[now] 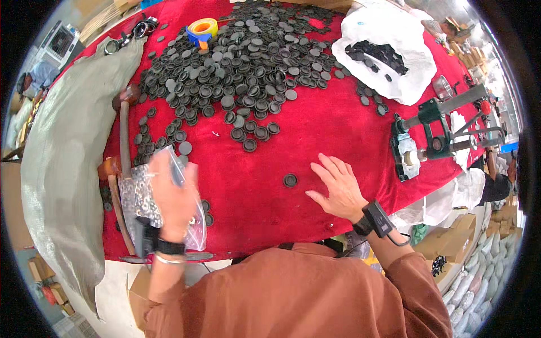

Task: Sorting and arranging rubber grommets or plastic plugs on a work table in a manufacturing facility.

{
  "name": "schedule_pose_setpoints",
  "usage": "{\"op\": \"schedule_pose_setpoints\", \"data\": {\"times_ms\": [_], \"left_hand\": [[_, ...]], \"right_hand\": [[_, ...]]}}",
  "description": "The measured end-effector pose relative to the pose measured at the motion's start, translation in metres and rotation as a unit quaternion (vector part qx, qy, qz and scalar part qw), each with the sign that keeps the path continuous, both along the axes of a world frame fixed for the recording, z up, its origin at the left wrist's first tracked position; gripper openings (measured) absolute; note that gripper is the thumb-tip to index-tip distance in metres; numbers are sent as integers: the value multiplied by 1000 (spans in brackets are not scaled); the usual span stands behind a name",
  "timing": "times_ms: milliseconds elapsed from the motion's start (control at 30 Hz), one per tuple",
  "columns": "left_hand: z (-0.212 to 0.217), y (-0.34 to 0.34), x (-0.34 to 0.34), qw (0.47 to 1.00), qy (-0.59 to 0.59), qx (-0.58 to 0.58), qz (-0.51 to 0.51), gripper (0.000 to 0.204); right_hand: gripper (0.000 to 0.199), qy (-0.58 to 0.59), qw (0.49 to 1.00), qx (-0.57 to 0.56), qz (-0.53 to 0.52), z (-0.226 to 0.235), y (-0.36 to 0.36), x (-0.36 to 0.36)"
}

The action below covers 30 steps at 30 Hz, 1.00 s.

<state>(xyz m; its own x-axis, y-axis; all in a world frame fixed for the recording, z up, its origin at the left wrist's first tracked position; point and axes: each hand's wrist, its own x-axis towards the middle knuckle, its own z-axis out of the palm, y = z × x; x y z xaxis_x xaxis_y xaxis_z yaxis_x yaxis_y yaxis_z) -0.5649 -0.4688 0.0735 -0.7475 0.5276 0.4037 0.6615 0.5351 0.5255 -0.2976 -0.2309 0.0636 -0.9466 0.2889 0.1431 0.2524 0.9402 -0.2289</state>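
My left hand [173, 191] is over a clear plastic bag [143, 197] of small metal pieces at the left of the red cloth. Motion smears its fingers, so whether they grip the bag is unclear. My right hand [340, 187] hovers open with spread fingers, nothing in it. Just left of its thumb, a single round black plastic cap [289, 180] lies on the red cloth [253, 208]. Beyond both hands spreads a large heap of similar black caps [248, 67]. A few more caps lie partly hidden beside the bag.
Two mallets [124, 141] lie along the left, beside a grey-green woven sack [67, 146]. A roll of yellow tape [203, 26] sits on the heap. At the right stand a green metal hand press [431, 132] and a white bag [389, 45] holding black pieces.
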Motion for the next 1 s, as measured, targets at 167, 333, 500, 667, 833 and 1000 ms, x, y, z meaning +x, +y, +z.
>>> {"op": "schedule_pose_setpoints", "data": {"times_ms": [167,333,500,667,833,1000], "left_hand": [[-45,53,63,992,-90,12,-87,73],[-81,97,-8,996,74,-39,-1,76],[-79,142,-90,981,14,-157,114,78],[-76,166,-128,963,-62,-242,98,81],[-98,178,-134,969,-39,-227,86,87],[-92,163,-92,971,-23,-237,13,83]], "right_hand": [[61,102,994,-10,-35,-21,40,-39],[66,130,988,39,-77,-22,98,-114],[69,105,993,16,-51,-29,133,-223],[75,76,995,64,18,-48,138,-309],[75,91,995,12,45,-102,151,-348],[75,-10,997,9,73,-73,137,-299]]}}
